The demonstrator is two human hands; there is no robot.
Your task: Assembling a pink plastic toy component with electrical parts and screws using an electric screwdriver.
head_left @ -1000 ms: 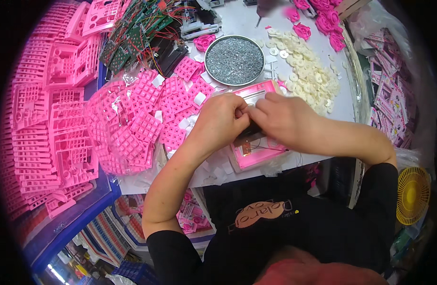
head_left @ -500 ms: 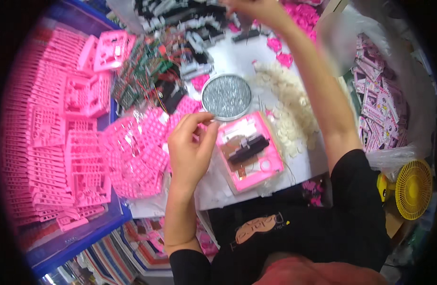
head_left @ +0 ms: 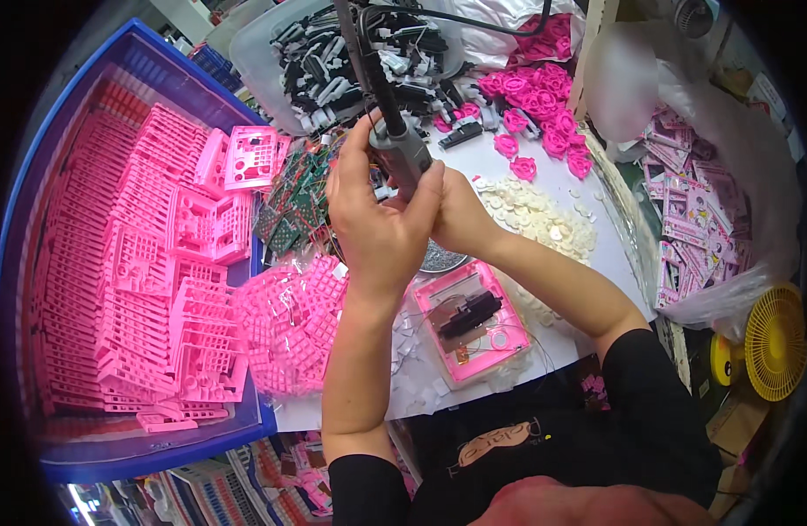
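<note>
My left hand (head_left: 375,219) is wrapped around a grey electric screwdriver (head_left: 402,156) with a black cord running up from it. Curled against the same tool from the other side is my right hand (head_left: 467,215), its fingertips hidden. The tool's lower tip is also out of sight behind my hands. Below them, a pink plastic casing (head_left: 507,340) lies open-side up at the table's near edge. A black module (head_left: 471,314) and thin wires sit inside it. Partly covered by my hands, a round dish (head_left: 443,258) of small silvery pieces stands behind the casing.
A blue crate (head_left: 268,419) of pink casings (head_left: 141,263) fills the left side. Beside it lie bagged pink keypads (head_left: 290,324) and green circuit boards (head_left: 290,215). Farther back are black modules (head_left: 368,66) in a clear tub and pink roses (head_left: 544,101). White discs (head_left: 552,219) spread at right.
My right hand has come down from the far edge with the screwdriver. My left hand has risen from beside the casing and closed around the tool. The view has shifted.
</note>
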